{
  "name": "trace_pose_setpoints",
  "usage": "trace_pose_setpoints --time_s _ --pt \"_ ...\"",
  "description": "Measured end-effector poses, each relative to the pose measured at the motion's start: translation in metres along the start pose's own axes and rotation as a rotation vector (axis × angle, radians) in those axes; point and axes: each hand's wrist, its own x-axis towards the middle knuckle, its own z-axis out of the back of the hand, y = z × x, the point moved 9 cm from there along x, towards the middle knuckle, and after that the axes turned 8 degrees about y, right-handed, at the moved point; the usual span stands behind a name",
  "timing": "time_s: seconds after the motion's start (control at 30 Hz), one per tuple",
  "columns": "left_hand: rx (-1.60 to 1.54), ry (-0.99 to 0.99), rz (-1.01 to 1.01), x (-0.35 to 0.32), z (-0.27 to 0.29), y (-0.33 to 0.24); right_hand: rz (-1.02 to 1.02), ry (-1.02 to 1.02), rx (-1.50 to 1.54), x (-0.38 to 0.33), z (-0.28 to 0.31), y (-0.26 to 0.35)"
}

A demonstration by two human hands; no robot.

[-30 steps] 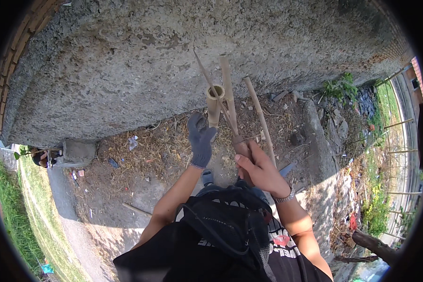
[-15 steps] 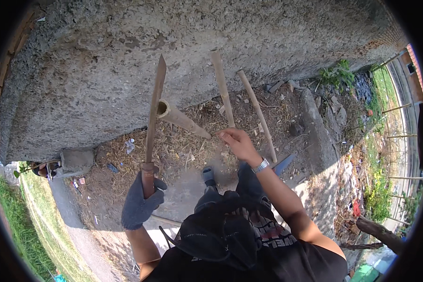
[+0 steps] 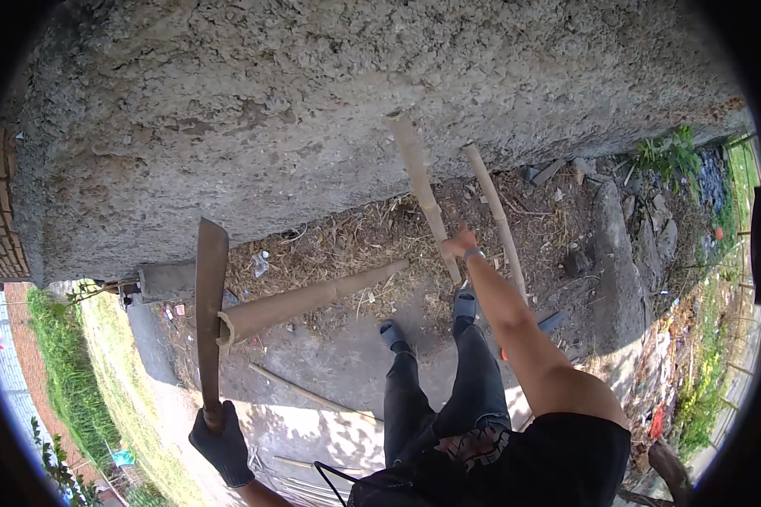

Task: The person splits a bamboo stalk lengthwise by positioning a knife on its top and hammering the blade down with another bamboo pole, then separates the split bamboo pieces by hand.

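Note:
My left hand (image 3: 221, 443), in a dark grey glove, is closed round the handle of a machete (image 3: 212, 313). Its long, broad blade points up toward the wall. Behind the blade is the hollow cut end of a thick bamboo pole (image 3: 313, 302), which slants away to the right, low over the ground; whether blade and pole touch is unclear. My bare right hand (image 3: 459, 243), a watch on its wrist, is beside the lower part of a bamboo pole (image 3: 418, 173) leaning on the wall. Its fingers look partly curled; I cannot tell whether they grip the pole.
A rough grey wall (image 3: 313, 110) runs across the far side. Another thin bamboo pole (image 3: 495, 207) leans there, right of my hand. A concrete block (image 3: 613, 262) stands farther right. Between my feet and the wall lies dry straw (image 3: 347, 241). A thin stick (image 3: 304, 392) lies left of my legs.
My left hand and the machete have moved left and down in view. The thick bamboo pole has tipped left, its hollow end lower. My right arm has stretched out to the right. The view has shifted.

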Motion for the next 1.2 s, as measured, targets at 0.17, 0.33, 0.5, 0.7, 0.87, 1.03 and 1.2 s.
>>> trace_pose_setpoints --time_s 0.17,0.33,0.5,0.7,0.87,1.03,1.2 --pt "-0.091 -0.022 0.129 -0.015 -0.023 -0.017 0.364 -0.217 -0.129 0.081 0.016 0.016" --pt "0.027 -0.053 0.182 -0.037 0.004 -0.017 0.329 -0.056 0.176 0.047 -0.082 0.025" --pt "-0.013 -0.003 -0.01 -0.025 -0.036 0.018 0.281 0.001 0.026 0.123 -0.003 0.029" --pt "0.113 -0.064 -0.004 -0.048 0.005 -0.026 0.641 0.045 -0.075 -0.034 -0.032 0.071" --pt "0.047 -0.021 -0.065 -0.039 0.006 -0.026 1.292 -0.209 -0.057 -0.256 0.071 0.082" --pt "0.048 0.011 -0.22 0.001 0.008 -0.046 0.918 -0.151 0.185 -0.282 0.093 0.028" --pt "0.09 0.016 -0.291 0.037 0.014 -0.048 1.111 -0.25 0.313 -0.443 0.161 0.095"
